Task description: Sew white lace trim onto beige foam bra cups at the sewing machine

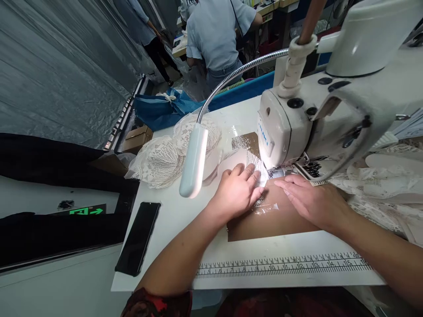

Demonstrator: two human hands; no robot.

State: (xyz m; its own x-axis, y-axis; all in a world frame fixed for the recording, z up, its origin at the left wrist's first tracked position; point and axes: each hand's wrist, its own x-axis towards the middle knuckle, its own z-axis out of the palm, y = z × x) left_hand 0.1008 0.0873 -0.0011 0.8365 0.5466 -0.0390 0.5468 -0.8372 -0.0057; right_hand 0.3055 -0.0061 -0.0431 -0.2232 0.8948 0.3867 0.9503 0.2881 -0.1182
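Observation:
White lace fabric with a smooth padded cup (233,162) lies at the needle area of a white sewing machine (276,127). My left hand (238,189) rests on this lace, palm down, fingers spread and slightly bent. To the right of the needle area, my right hand (307,198) lies with its fingers stretched out and close together. Its fingertips touch the brown sheet (277,218) taped on the machine table, close to the presser foot. The needle itself is hidden behind the machine head.
Finished-looking lace cups (161,160) are piled at the left. More lace pieces (390,176) lie at the right. A lamp (194,160) on a bendable neck hangs over the table. A black phone (138,238) and a printed ruler (280,266) are nearer me. A seated person (214,35) works beyond.

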